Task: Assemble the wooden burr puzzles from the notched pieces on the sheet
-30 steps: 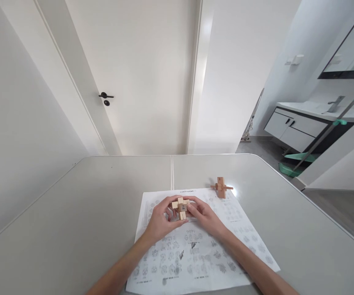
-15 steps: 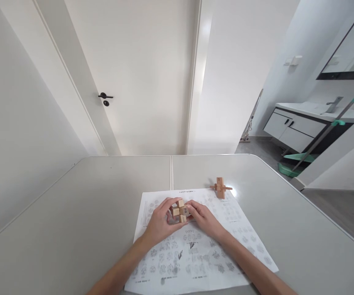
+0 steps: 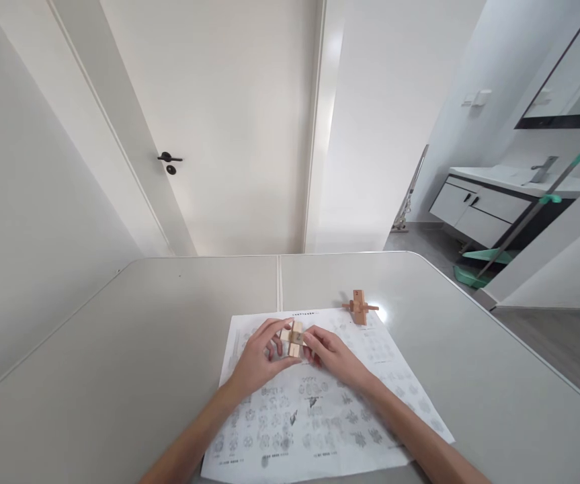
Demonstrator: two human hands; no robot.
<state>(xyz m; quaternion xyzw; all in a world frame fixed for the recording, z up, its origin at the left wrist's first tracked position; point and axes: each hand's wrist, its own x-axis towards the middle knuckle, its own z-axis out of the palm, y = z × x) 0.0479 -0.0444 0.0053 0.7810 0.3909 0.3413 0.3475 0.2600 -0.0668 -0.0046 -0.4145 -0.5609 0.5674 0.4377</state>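
Between both hands is a pale wooden interlocking puzzle [image 3: 294, 338] made of several crossed blocks, one marked with a dark "2". My left hand [image 3: 260, 351] grips it from the left, thumb at the lower end and index finger at the top. From the right, my right hand [image 3: 330, 351] pinches the side of the puzzle with thumb and fingers. The puzzle is held above a white printed sheet [image 3: 279, 420]. A second, redder wooden puzzle [image 3: 359, 307] stands apart at the sheet's upper right edge, touched by neither hand.
The sheet, covered with small printed diagrams, lies on a grey table [image 3: 118, 363] with a seam down its middle. Beyond are a white door [image 3: 229, 134], a washbasin cabinet [image 3: 481, 205] and a green dustpan [image 3: 471, 275] on the floor.
The puzzle has been turned in my hands and shifted slightly left and up; its blocks now form a flatter cross toward me. The redder puzzle has stayed put.
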